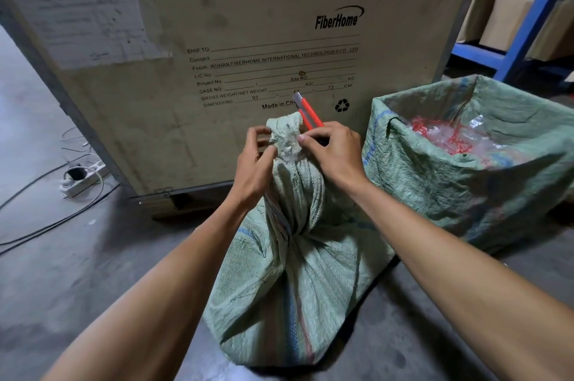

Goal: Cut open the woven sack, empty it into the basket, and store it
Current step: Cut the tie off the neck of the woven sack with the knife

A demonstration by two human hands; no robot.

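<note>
The woven sack [298, 272] is soft, probably light; left hand [256, 160] pinches its taped neck [287, 144]; right hand [334, 152] clamps the cutter [309, 115]; hold below the tape.

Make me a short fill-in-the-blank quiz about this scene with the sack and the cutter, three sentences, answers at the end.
1. The right hand holds a utility knife whose handle is coloured ____.
2. Both hands work at the sack's bunched neck, which is wrapped in clear ____.
3. The lined basket stands to the ____ of the sack.

Missing words: red; tape; right
</note>
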